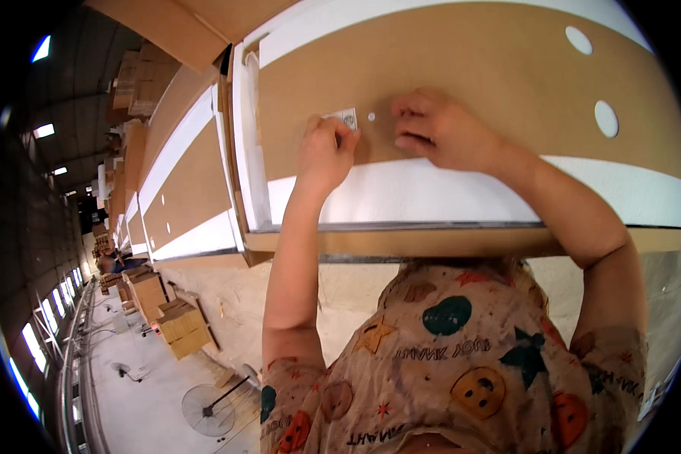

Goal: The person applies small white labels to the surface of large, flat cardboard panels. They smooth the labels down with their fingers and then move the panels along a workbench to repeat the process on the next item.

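Observation:
Both my hands are over a large brown board or cardboard panel bordered by white foam-like strips. My left hand is closed in a pinch at the edge of a small white printed label, whose left part is hidden behind the fingers. Just right of the label, a small white round spot shows on the brown surface. My right hand hovers beside that spot, fingers loosely curled and apart from the thumb, with nothing visible between them.
Two white ovals mark the panel's right side. More similar panels line up at the left. Cardboard boxes and a standing fan are on the floor. Another person is far off at the left.

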`<state>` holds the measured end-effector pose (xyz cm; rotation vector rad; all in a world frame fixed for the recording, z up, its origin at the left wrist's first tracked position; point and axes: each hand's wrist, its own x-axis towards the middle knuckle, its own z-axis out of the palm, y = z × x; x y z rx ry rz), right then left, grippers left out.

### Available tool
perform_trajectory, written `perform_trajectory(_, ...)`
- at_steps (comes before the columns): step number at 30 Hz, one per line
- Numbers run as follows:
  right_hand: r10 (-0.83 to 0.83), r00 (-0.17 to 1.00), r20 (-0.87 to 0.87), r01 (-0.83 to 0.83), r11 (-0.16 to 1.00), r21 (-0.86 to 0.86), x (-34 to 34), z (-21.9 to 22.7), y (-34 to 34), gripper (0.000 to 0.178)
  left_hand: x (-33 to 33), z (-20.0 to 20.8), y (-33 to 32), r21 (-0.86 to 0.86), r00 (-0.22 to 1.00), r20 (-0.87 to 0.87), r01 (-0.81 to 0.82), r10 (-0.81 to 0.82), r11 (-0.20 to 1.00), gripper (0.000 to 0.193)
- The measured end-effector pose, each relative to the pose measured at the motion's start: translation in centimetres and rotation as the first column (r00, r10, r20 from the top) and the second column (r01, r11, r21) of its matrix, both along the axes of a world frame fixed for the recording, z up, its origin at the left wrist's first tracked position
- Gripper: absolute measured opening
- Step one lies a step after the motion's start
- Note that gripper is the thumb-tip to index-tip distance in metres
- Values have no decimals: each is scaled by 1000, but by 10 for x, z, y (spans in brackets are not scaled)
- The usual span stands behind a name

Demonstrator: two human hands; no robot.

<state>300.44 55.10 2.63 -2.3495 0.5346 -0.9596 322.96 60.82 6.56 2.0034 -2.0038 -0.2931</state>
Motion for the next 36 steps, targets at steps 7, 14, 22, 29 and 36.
perform_trajectory(7, -13, 1000, 13, 12, 999, 36, 0, 3, -1, 8, -12, -14, 6, -260, 992, 117, -22, 54, 965, 13)
perform_trajectory(14, -7, 1000, -21, 9, 997, 80, 0, 4, -1, 6, -13, -21, 9, -319, 995, 44, -72, 90, 945, 15)
perform_trajectory(22, 0, 1000, -22, 2, 996, 92, -1, 5, -1, 6, -11, -9, 9, -88, 953, -162, -273, 256, 958, 20)
perform_trajectory(29, -1, 1000, -26, 3, 996, 88, 0, 5, 0, 6, -20, 0, -8, -147, 976, 121, -164, 182, 975, 26)
perform_trajectory(36, 7, 1000, -16, -6, 997, 83, 0, 6, -1, 7, -17, -20, -11, -350, 968, 228, -17, 103, 937, 22)
